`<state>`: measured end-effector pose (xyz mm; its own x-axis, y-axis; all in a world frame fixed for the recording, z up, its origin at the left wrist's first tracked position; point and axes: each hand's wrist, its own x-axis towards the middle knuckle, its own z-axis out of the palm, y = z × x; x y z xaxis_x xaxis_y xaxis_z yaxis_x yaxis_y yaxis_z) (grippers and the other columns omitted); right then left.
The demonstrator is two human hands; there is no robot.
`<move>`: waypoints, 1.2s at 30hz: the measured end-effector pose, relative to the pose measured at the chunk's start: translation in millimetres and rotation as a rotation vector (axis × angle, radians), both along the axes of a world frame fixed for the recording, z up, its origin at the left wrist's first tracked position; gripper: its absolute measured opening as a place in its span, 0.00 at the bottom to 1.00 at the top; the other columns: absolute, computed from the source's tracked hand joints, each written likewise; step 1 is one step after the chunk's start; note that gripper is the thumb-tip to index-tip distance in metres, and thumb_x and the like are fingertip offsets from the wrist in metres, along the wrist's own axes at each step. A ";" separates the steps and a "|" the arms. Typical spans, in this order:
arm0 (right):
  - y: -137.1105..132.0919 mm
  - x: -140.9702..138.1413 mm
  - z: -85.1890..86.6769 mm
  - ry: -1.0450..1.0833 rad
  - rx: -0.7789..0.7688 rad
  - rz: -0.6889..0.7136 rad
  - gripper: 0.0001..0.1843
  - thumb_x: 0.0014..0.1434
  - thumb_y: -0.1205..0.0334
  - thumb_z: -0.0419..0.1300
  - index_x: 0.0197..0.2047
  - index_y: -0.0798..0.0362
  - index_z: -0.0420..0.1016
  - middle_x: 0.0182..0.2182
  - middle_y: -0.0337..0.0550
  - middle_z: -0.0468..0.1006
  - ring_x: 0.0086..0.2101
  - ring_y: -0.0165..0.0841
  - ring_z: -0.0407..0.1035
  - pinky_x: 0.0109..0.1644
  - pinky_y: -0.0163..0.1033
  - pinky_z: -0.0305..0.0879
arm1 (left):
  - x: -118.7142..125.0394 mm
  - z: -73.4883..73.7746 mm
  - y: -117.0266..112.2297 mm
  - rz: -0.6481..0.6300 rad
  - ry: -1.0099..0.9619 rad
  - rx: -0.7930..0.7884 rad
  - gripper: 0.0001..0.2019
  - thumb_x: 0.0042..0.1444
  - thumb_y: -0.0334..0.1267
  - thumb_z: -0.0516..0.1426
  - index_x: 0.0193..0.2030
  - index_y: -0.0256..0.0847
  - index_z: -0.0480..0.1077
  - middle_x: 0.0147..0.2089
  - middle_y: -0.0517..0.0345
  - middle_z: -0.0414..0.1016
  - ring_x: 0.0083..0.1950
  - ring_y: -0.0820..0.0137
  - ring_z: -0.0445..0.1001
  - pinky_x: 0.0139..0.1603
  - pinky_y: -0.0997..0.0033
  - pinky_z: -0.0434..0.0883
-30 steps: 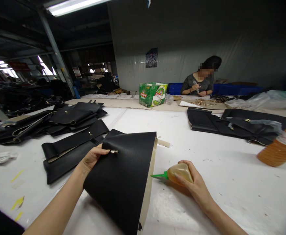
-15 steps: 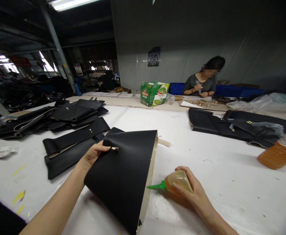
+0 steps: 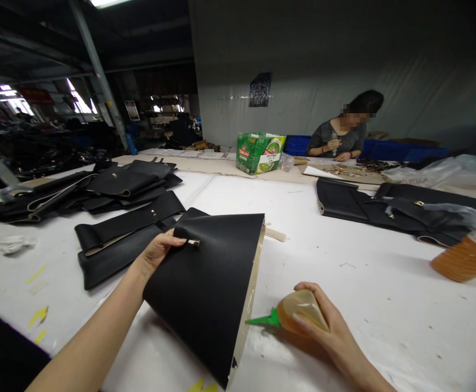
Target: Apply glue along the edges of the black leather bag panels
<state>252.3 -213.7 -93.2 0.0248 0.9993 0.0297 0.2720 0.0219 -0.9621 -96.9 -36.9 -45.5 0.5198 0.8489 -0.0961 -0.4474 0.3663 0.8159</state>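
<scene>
My left hand grips the left edge of a curved black leather panel with a small gold clasp, holding it bowed up off the white table. My right hand is wrapped round a small amber glue bottle. Its green nozzle points left and touches the panel's pale lower right edge.
Stacks of black leather pieces lie at the left and at the right. A large amber bottle lies at the far right. A green carton stands at the back. A person works seated beyond the table.
My right hand has slid the glue bottle down along the panel's right edge, towards me. The left hand keeps its hold on the panel.
</scene>
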 end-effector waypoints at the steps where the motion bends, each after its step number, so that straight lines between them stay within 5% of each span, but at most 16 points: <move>1: 2.3 1.8 0.8 -0.018 0.018 -0.039 0.25 0.58 0.44 0.61 0.51 0.47 0.58 0.36 0.39 0.72 0.34 0.40 0.69 0.37 0.40 0.65 | -0.6 -0.8 0.3 0.002 0.003 -0.003 0.20 0.40 0.20 0.57 0.43 0.31 0.77 0.37 0.42 0.82 0.35 0.55 0.81 0.41 0.56 0.77; 5: 12.0 8.3 1.6 -0.069 0.079 -0.137 0.25 0.58 0.43 0.61 0.51 0.47 0.59 0.38 0.41 0.71 0.35 0.41 0.69 0.38 0.41 0.65 | -1.0 -0.9 0.1 0.009 0.017 -0.006 0.20 0.41 0.20 0.57 0.43 0.32 0.78 0.36 0.43 0.83 0.35 0.55 0.81 0.41 0.56 0.77; 12: 4.4 7.4 -2.1 -0.018 0.017 -0.003 0.26 0.57 0.45 0.61 0.52 0.47 0.58 0.36 0.40 0.72 0.34 0.40 0.69 0.37 0.40 0.64 | 1.4 4.6 0.9 0.037 0.017 -0.002 0.20 0.39 0.20 0.57 0.42 0.31 0.78 0.36 0.44 0.83 0.33 0.56 0.81 0.41 0.58 0.77; 19: 31.0 11.8 -5.4 -0.032 0.126 -0.232 0.25 0.56 0.44 0.63 0.50 0.47 0.61 0.40 0.41 0.70 0.37 0.41 0.68 0.39 0.40 0.64 | 4.6 6.5 0.6 0.103 0.081 -0.012 0.20 0.37 0.20 0.57 0.40 0.32 0.78 0.33 0.45 0.82 0.32 0.56 0.80 0.38 0.58 0.77; 25: 1.7 0.6 -3.3 0.112 -0.027 0.060 0.25 0.56 0.45 0.62 0.50 0.47 0.58 0.34 0.38 0.72 0.32 0.39 0.68 0.35 0.39 0.64 | 4.9 3.9 1.7 0.157 0.134 -0.038 0.15 0.38 0.22 0.58 0.35 0.35 0.77 0.29 0.50 0.81 0.29 0.58 0.79 0.35 0.57 0.77; 31: 14.7 6.9 -3.4 0.048 0.063 -0.162 0.24 0.57 0.45 0.62 0.50 0.46 0.60 0.37 0.38 0.71 0.36 0.39 0.68 0.38 0.38 0.63 | 15.2 18.2 -1.0 0.049 0.171 0.057 0.18 0.37 0.20 0.59 0.37 0.36 0.77 0.33 0.50 0.82 0.33 0.58 0.80 0.38 0.59 0.77; 36: -6.0 -6.4 -5.0 0.071 0.005 0.001 0.25 0.57 0.45 0.62 0.51 0.47 0.58 0.34 0.38 0.71 0.33 0.39 0.67 0.36 0.39 0.63 | 14.1 21.3 3.6 0.011 0.178 0.107 0.20 0.37 0.20 0.60 0.40 0.34 0.78 0.35 0.47 0.83 0.35 0.58 0.80 0.42 0.60 0.75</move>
<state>245.9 -219.7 -98.3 0.0265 0.9991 0.0333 0.2035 0.0273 -0.9787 -82.8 -33.3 -24.2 0.4930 0.8649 -0.0945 -0.2967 0.2693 0.9162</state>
